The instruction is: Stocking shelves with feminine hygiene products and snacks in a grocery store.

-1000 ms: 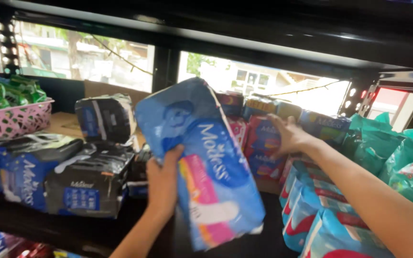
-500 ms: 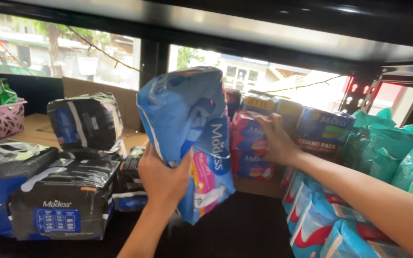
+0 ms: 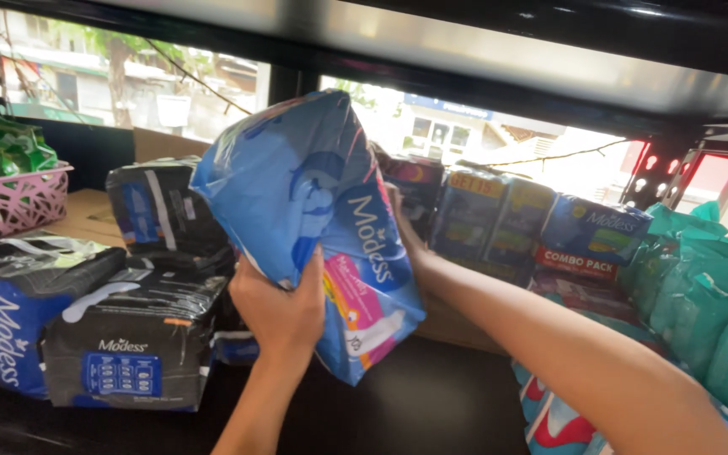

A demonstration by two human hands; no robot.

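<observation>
Since half a second ago the blue soft pack (image 3: 313,227) has tipped further toward the back of the shelf and now covers most of the right hand (image 3: 404,227), which then lay in plain sight on the red packs behind. From the head camera, the left hand (image 3: 280,307) is clamped on the pack's lower left edge, thumb on its front, holding it up above the dark shelf board (image 3: 431,404). Only a sliver of the right hand shows past the pack's right edge; whether it grips anything cannot be told. Black packs (image 3: 141,337) are stacked just left; a pink basket (image 3: 6,202) is cut off at the frame's edge.
</observation>
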